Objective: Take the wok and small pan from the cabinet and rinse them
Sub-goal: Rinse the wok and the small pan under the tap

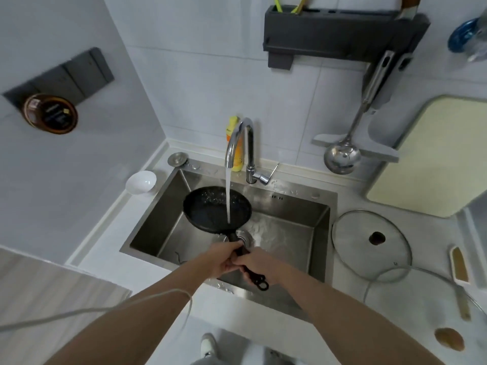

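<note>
The small black pan hangs over the steel sink, tilted a little toward me. Water runs from the chrome faucet onto the pan's inner surface near its right side. My left hand grips the black handle close to the pan. Just behind it on the same handle is my right hand, and the handle's looped end sticks out below it. No wok is in view.
A glass lid lies on the counter right of the sink, with a brush beyond it. A white bowl sits at the sink's left corner. A ladle hangs from the wall rack. A cutting board leans at right.
</note>
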Motion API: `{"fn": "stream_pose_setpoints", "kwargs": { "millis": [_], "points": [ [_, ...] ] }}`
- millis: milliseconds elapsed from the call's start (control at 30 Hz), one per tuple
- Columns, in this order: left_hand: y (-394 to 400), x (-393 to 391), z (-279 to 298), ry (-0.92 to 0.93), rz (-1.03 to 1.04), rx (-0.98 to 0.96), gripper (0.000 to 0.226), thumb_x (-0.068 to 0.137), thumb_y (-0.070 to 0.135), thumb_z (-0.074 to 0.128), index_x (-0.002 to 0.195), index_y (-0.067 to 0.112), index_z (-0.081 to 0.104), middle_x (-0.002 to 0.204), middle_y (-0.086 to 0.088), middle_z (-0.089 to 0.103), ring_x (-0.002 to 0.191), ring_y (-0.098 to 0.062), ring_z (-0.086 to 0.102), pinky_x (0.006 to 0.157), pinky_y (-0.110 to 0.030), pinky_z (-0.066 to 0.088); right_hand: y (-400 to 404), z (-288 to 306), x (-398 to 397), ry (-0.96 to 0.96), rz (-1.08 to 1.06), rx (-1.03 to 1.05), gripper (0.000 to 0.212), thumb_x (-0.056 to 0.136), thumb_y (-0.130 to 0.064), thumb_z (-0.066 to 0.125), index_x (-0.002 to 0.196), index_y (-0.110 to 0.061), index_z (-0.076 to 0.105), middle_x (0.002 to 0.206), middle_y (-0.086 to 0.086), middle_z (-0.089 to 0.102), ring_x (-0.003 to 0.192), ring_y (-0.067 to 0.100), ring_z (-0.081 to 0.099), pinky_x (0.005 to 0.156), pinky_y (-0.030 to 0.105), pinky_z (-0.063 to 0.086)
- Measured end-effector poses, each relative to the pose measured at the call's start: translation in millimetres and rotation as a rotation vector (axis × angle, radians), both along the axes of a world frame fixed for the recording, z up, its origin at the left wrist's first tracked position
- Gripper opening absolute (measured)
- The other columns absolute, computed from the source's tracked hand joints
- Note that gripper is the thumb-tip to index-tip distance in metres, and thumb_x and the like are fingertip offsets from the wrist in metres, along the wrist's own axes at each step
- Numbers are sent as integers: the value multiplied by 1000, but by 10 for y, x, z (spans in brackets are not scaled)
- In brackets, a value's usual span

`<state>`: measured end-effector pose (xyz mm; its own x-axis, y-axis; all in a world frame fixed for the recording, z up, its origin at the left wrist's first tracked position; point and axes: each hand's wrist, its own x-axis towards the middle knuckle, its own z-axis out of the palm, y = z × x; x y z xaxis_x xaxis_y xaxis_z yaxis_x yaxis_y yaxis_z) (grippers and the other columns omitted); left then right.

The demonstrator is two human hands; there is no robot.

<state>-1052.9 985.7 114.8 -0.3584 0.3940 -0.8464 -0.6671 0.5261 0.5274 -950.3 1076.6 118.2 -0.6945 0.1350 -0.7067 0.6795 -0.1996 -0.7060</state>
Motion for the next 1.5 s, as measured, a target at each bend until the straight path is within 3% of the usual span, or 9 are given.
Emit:
{"fn": "stream_pose_setpoints", "kwargs": {
  "millis": [233, 367, 467, 700, 800, 933, 1033, 1333, 1500],
  "points": [
    [85, 119, 37, -12, 128, 56, 18, 102, 19, 49, 95, 10, 62, 83, -4, 64, 63, -14, 50, 57, -24, 49, 187, -21, 18, 164, 278, 322, 21, 90, -24, 59, 73, -13, 56, 44, 1, 55, 31, 16, 50, 43, 24, 44],
    [124, 119, 37, -34, 195, 93, 17, 103, 16, 45, 101, 7, 60, 90, -9, 63, 69, -18, 50, 67, -30, 43, 224, -14, -42, 159, 321, 429, 17, 89, -20, 54, 100, -9, 61, 51, 6, 60, 32, 15, 54, 42, 26, 49],
    [157, 114, 35, -43, 223, 120, 18, 103, 16, 45, 102, 7, 60, 94, -10, 65, 76, -20, 57, 69, -31, 47, 296, 43, -98, 88, 315, 364, 25, 86, -21, 60, 101, -1, 59, 51, 9, 60, 32, 15, 53, 41, 23, 46],
    [124, 194, -95, -104, 187, 138, 24, 100, 25, 54, 107, 7, 66, 93, -12, 69, 81, -21, 64, 76, -30, 55, 448, 199, -107, -93, 350, 212, 27, 84, -10, 58, 57, -6, 53, 40, 3, 53, 34, 13, 50, 48, 20, 44],
    [89, 224, -183, -104, 195, 149, 32, 96, 29, 61, 116, 6, 67, 104, -14, 69, 81, -21, 66, 73, -28, 58, 454, 113, -75, -148, 181, -115, 24, 87, -6, 56, 64, -9, 51, 53, 5, 51, 40, 11, 49, 45, 20, 43],
    [127, 172, -151, -75, 206, 143, 25, 91, 36, 66, 94, 11, 68, 72, -5, 67, 59, -14, 60, 58, -23, 55, 452, 88, -91, -188, -31, -512, 27, 93, -8, 53, 67, -14, 50, 54, -3, 50, 39, 2, 49, 37, 13, 43],
    [167, 69, -69, -21, 204, 140, 27, 93, 35, 65, 77, 14, 63, 56, -2, 59, 48, -13, 54, 48, -21, 50, 420, 118, -182, -156, -41, -563, 23, 93, -11, 54, 70, -15, 51, 56, -5, 50, 41, 1, 48, 37, 13, 42],
    [206, -87, -65, -48, 210, 194, 22, 102, 16, 44, 85, 8, 56, 63, -6, 64, 47, -16, 54, 50, -26, 45, 330, 266, -271, -9, 223, 227, 12, 84, -5, 54, 73, 0, 55, 50, 11, 55, 38, 20, 52, 43, 24, 45],
    [255, -68, -139, -91, 232, 202, 23, 103, 12, 42, 91, 6, 61, 67, -6, 69, 70, -20, 54, 67, -30, 42, 339, 292, -199, 38, 351, 547, 14, 85, -8, 48, 94, -3, 58, 58, 8, 62, 38, 17, 57, 39, 24, 46]
  ]
}}
